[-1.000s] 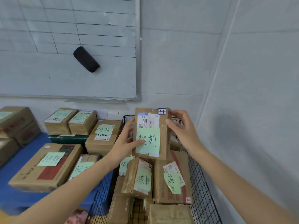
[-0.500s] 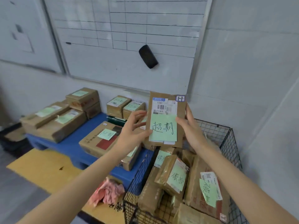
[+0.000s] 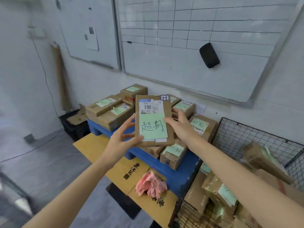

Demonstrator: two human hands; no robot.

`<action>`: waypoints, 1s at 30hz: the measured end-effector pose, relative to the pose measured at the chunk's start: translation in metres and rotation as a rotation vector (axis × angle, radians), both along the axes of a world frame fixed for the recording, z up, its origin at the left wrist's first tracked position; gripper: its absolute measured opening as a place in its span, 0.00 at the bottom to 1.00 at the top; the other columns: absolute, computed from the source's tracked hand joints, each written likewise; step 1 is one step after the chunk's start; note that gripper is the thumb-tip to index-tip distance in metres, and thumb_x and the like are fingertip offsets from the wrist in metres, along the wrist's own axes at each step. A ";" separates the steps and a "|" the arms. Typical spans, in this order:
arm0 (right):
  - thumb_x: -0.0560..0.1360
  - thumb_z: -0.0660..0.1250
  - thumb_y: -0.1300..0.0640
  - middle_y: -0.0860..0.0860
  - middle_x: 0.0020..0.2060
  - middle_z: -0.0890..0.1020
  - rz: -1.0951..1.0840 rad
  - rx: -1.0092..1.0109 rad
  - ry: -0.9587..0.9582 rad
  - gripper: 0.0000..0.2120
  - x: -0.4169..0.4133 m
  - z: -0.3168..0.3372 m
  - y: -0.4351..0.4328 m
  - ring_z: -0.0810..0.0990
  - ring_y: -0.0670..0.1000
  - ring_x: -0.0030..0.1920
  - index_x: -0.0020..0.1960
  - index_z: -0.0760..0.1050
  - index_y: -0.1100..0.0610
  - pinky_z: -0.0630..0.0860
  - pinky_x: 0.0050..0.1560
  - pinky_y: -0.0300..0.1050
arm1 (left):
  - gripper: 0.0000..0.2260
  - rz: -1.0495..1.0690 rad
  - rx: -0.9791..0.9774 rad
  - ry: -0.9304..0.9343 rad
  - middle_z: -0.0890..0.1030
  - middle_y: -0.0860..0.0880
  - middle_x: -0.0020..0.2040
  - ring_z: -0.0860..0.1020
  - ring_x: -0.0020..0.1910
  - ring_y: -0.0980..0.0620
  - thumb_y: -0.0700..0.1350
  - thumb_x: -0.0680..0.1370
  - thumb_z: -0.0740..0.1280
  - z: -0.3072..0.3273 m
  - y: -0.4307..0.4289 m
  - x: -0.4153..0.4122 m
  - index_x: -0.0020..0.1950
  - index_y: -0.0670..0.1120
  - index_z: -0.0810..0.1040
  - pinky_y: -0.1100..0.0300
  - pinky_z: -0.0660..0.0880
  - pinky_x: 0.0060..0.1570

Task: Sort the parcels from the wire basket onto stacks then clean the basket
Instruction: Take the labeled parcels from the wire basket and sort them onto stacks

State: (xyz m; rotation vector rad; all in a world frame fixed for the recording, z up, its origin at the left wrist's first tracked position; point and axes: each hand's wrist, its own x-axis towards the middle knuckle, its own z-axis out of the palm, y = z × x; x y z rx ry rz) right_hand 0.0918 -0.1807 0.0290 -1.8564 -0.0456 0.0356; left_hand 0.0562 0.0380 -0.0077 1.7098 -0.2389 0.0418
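I hold a flat brown parcel (image 3: 153, 120) upright in mid-air, its green note with handwriting facing me. My left hand (image 3: 122, 137) grips its left edge and lower corner, thumb on the front. My right hand (image 3: 180, 127) grips its right edge. The parcel hangs above the stacks of brown parcels (image 3: 113, 111) on the blue pallet (image 3: 174, 167). The black wire basket (image 3: 246, 134) stands at the right, with several parcels (image 3: 218, 191) still inside.
A pink cloth (image 3: 150, 184) lies on flattened yellow cardboard (image 3: 97, 145) in front of the pallet. A black crate (image 3: 74, 124) sits left of the pallet. Whiteboards hang on the wall, one with a black eraser (image 3: 209, 55). Grey floor spreads out to the left.
Both hands carried the parcel left, out of the basket and over the pallet stacks. My view swung left, so the basket now sits at the right edge.
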 end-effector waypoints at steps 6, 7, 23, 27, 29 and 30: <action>0.81 0.62 0.55 0.43 0.55 0.78 0.035 -0.077 0.017 0.18 0.033 -0.005 0.080 0.78 0.39 0.47 0.69 0.64 0.46 0.73 0.41 0.35 | 0.24 0.099 -0.076 0.030 0.77 0.56 0.63 0.82 0.54 0.56 0.44 0.77 0.72 -0.011 0.070 0.026 0.67 0.63 0.68 0.59 0.81 0.44; 0.81 0.62 0.54 0.45 0.59 0.78 0.026 -0.065 0.040 0.20 0.039 -0.005 0.096 0.78 0.40 0.47 0.72 0.63 0.48 0.73 0.40 0.37 | 0.23 0.106 -0.074 0.031 0.77 0.55 0.63 0.82 0.55 0.55 0.45 0.77 0.72 -0.012 0.084 0.032 0.66 0.63 0.69 0.59 0.81 0.42; 0.80 0.65 0.52 0.34 0.58 0.71 -0.179 -0.021 -0.041 0.26 0.071 -0.048 0.195 0.71 0.42 0.63 0.75 0.60 0.42 0.69 0.52 0.34 | 0.26 0.022 -0.116 0.004 0.76 0.61 0.58 0.77 0.48 0.74 0.41 0.78 0.70 -0.024 0.175 0.133 0.71 0.57 0.65 0.62 0.80 0.43; 0.79 0.67 0.50 0.37 0.64 0.72 -0.305 -0.004 -0.053 0.27 0.072 -0.058 0.169 0.72 0.47 0.68 0.74 0.62 0.37 0.73 0.66 0.54 | 0.26 -0.100 -0.125 0.008 0.78 0.59 0.62 0.79 0.58 0.62 0.41 0.78 0.70 -0.037 0.142 0.154 0.69 0.64 0.66 0.64 0.80 0.43; 0.79 0.67 0.52 0.37 0.61 0.73 -0.346 0.030 -0.036 0.25 0.076 -0.062 0.151 0.74 0.46 0.65 0.71 0.63 0.36 0.74 0.64 0.51 | 0.26 -0.154 -0.109 0.003 0.77 0.54 0.66 0.79 0.56 0.64 0.41 0.79 0.69 -0.040 0.124 0.164 0.73 0.60 0.65 0.60 0.81 0.45; 0.79 0.67 0.52 0.37 0.61 0.73 -0.359 0.053 -0.030 0.24 0.077 -0.063 0.142 0.75 0.43 0.62 0.70 0.63 0.35 0.74 0.61 0.48 | 0.27 -0.178 -0.106 -0.003 0.76 0.55 0.66 0.79 0.55 0.67 0.41 0.79 0.69 -0.039 0.116 0.168 0.74 0.57 0.65 0.57 0.81 0.47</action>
